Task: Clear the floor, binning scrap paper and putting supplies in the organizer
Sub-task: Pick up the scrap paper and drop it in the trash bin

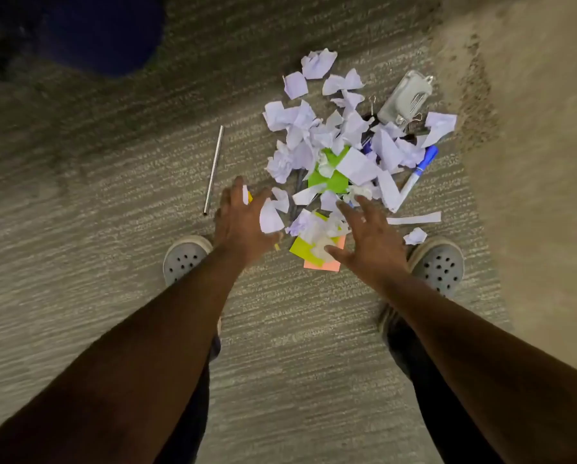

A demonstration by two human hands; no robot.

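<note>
grey carpet [113,202] holds a paper pile [330,145] by both feet, and the left hand [243,222] and right hand [371,239] reach with fingers spread, holding nothing — a big scoop could bin the marker [417,175] hiding among scraps.

Dim warm light, dark upper-left corner, soft wide-angle blur.
</note>
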